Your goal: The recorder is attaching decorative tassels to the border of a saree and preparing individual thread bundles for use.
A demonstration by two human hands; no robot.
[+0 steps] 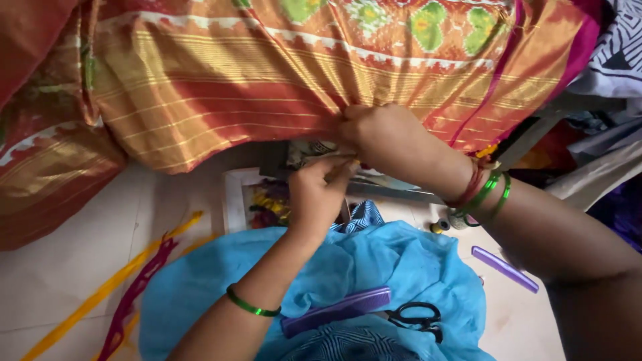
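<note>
Your right hand (384,134) pinches the lower edge of the sari (267,80), an orange-red cloth with gold stripes and green motifs, draped across the top. Your left hand (319,190), just below, is closed on something thin, too small to tell.

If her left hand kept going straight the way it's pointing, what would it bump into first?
The left hand points up and slightly right, fingertips almost at the right hand, which pinches the edge of the orange and red patterned cloth. It would probably meet that hand or the cloth edge first; depth is unclear.
</note>
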